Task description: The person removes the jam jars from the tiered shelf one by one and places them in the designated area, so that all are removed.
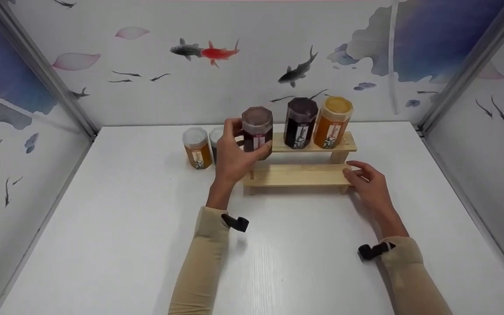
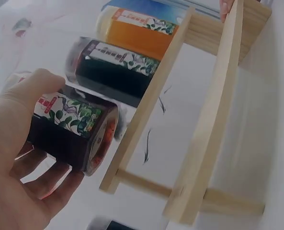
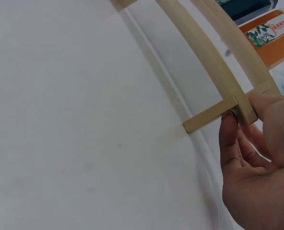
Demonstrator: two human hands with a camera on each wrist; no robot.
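Note:
My left hand (image 1: pixel 233 159) grips a dark jar (image 2: pixel 67 129) with a labelled side, thumb on one side and fingers round the other. In the head view the jar is at the left end of the upper step (image 1: pixel 278 144) of a two-step wooden rack; in the left wrist view its base appears slightly apart from the plank. With thumb and fingers, my right hand (image 1: pixel 371 186) pinches the right end of the lower step (image 3: pixel 218 72). Another dark jar (image 1: pixel 300 124) and an amber jar (image 1: pixel 333 124) stand upright on the upper step, toward the right.
Left of the rack, an amber jar (image 1: pixel 197 151) with a pale lid stands on the white table (image 1: pixel 116 218). Beside it is another jar (image 1: pixel 215 136), mostly hidden behind my left hand. Printed panels (image 1: pixel 252 26) with fish enclose the back and sides.

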